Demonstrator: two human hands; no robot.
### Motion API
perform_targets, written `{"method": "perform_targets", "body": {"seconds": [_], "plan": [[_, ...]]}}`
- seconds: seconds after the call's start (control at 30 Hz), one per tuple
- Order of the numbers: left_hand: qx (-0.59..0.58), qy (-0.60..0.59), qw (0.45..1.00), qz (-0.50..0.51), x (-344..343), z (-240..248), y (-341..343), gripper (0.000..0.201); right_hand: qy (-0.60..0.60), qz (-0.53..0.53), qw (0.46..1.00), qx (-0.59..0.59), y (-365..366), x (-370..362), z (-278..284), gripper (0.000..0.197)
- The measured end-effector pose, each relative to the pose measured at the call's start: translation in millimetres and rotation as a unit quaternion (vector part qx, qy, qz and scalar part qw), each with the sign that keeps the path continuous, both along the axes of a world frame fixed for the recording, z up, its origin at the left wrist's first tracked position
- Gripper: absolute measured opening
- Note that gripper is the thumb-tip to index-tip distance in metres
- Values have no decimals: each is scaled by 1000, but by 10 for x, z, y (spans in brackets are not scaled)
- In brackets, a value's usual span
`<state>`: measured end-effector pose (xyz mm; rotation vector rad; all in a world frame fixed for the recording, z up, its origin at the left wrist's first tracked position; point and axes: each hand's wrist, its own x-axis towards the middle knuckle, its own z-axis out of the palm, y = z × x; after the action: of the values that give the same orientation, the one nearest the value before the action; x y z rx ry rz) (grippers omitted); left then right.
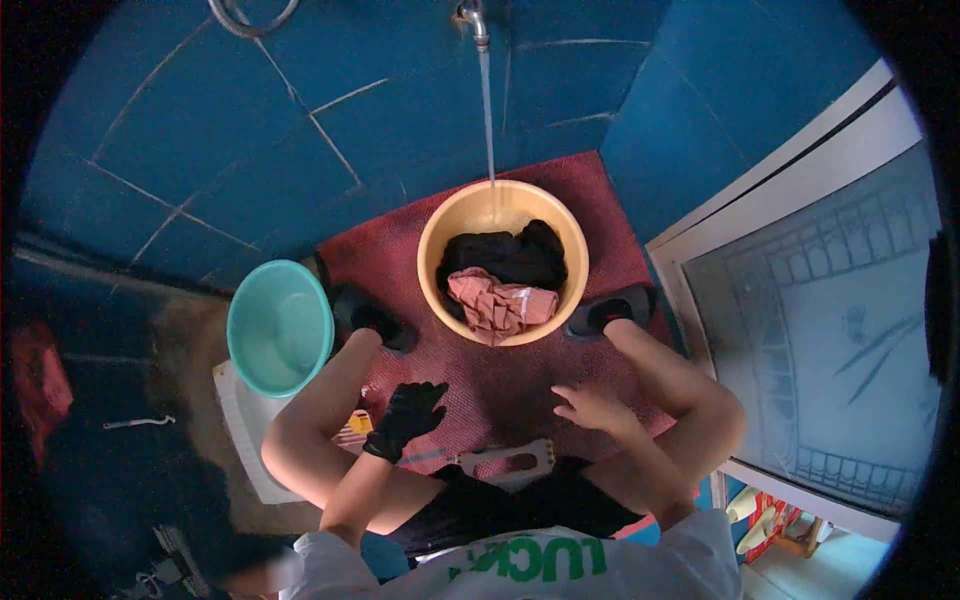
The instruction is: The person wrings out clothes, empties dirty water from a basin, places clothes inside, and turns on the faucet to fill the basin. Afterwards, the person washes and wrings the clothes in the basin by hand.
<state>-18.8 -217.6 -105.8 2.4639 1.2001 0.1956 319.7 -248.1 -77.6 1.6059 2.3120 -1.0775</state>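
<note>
Evidently, we are wetting laundry: a stream of water [488,115] is falling from a metal tap [476,28] and landing inside a yellow basin [465,212] at its twelve o'clock side. Filling is looking, in our judgement, like the step in hand, with the tap doing the work and neither of our hands touching the cloth.

Inside the basin, a black garment [512,255] is lying bunched across the middle, and a pink garment [490,303] is resting against it, reaching the rim at six o'clock. We are holding our left hand [405,417], in a black glove, short of the basin, its fingers spreading loosely and gripping nothing that we are seeing. Our right hand [597,408], bare, is hovering opposite, its index finger pointing toward ten o'clock, likewise grasping nothing visible.

From the left fingertips, the pink garment is lying at one o'clock; from the right ones, at eleven, near but apart from both. The next move, as we are reading it, is calling for both hands going forward over the near rim onto the pink cloth. Beyond the basin's eight-to-nine o'clock side, a teal basin [280,330] is standing beside the red mat [385,235].
</note>
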Motion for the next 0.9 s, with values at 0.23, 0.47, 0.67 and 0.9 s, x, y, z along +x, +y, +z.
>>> {"method": "perform_targets", "body": {"seconds": [0.23,0.47,0.67,0.9], "plan": [[-99,75,992,10,-7,-302,-77,41,64,0,997,-33,115,-198,-200,43],[-8,-56,998,40,181,-373,198,41,103,-33,994,-1,174,-187,-236,45],[-61,63,996,33,-100,-667,102,42,3,-37,999,3,167,-107,-229,40],[-56,61,996,37,112,-467,132,42,-31,-27,999,29,200,-105,-262,40]]}}
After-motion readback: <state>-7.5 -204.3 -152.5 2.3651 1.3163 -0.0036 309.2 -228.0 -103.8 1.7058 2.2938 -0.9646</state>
